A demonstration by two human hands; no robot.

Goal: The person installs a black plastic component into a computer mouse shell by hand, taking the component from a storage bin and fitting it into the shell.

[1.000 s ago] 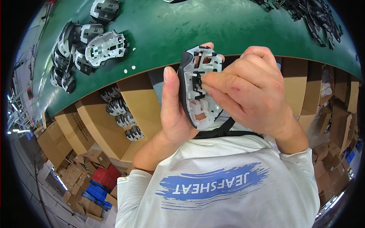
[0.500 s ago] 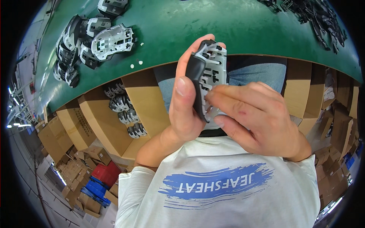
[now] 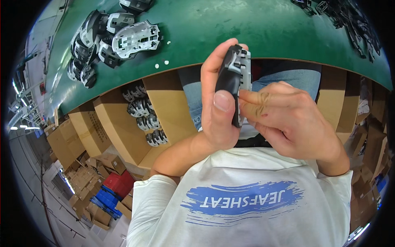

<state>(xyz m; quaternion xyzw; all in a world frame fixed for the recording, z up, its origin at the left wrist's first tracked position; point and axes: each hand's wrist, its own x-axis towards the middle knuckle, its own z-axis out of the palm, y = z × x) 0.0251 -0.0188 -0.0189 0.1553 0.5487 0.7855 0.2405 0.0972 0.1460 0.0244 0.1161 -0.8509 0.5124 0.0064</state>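
A curved plastic shell, black outside with a light grey ribbed inner side, stands nearly edge-on above my lap. My left hand is closed round its black side, the thumb along the near end and the fingers behind it. My right hand has its bunched fingertips against the lower part of the inner side. Whatever those fingertips may hold is hidden. More such shells lie in a pile at the far left of the table, among them one light grey shell with its inside facing up.
Small white round pieces lie near the edge of the green table. Thin black parts are heaped at the far right. Below the edge, an open cardboard box holds rows of shells. Other cartons stand at the right.
The shell has turned in my left hand, showing less of its inside. My right fingertips remain at its lower inner side. The whole view has shifted slightly.
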